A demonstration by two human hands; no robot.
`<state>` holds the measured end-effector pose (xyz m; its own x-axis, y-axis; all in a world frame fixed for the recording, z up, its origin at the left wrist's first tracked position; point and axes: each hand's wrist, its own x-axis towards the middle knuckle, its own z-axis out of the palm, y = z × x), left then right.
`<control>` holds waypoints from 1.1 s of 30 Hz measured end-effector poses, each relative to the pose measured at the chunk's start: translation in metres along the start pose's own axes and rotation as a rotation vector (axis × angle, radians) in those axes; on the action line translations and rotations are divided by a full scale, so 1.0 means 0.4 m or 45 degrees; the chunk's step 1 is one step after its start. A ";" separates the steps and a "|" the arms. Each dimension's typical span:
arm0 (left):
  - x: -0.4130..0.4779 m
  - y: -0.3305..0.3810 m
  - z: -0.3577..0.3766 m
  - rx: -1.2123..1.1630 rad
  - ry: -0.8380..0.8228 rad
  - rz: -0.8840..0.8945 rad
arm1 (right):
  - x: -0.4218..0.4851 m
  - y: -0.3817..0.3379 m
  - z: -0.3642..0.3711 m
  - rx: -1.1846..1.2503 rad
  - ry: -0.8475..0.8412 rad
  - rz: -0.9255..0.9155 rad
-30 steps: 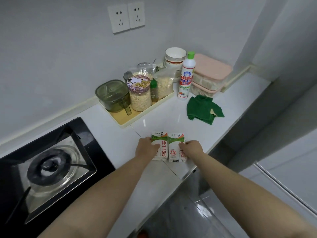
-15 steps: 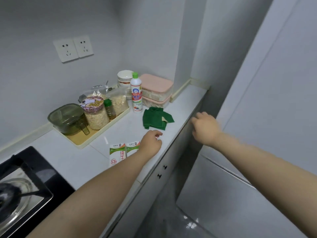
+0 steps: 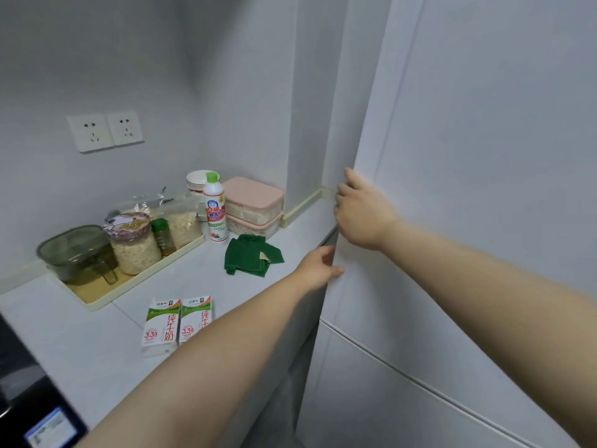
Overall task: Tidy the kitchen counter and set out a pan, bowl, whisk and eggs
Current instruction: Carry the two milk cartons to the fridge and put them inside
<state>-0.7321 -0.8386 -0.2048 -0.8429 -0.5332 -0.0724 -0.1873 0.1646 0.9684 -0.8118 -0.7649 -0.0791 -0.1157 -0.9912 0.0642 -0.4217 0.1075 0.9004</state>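
My left hand (image 3: 318, 270) and right hand (image 3: 361, 211) both curl around the fridge door (image 3: 452, 221) at its upright edge, beside the counter (image 3: 80, 344) end.

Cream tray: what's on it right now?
On the cream tray: a green container, an oat jar, a small green-capped bottle and bagged oats. Whatever stands behind the bags is covered.

the white counter (image 3: 200, 281) lies bare between the cream tray (image 3: 93, 303) of jars along the wall and the two milk cartons (image 3: 161, 328) near the front edge, while the green cloth (image 3: 248, 257), dish-soap bottle (image 3: 214, 208) and stacked pink boxes (image 3: 255, 202) crowd the back, and the white fridge door (image 3: 468, 221) walls off the right.
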 end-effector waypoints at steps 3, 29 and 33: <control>0.014 0.015 0.019 -0.054 0.008 0.002 | 0.009 0.001 0.020 0.046 -0.036 -0.084; -0.204 -0.032 -0.012 -0.172 0.121 -0.038 | -0.084 -0.079 -0.147 0.094 0.366 0.001; -0.293 -0.051 -0.031 -0.135 0.098 -0.108 | -0.139 -0.111 -0.228 0.176 0.331 -0.021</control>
<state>-0.6232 -0.7899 -0.2132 -0.7845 -0.6041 -0.1402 -0.1980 0.0297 0.9798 -0.7046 -0.7214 -0.0836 0.1188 -0.9775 0.1741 -0.5420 0.0831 0.8363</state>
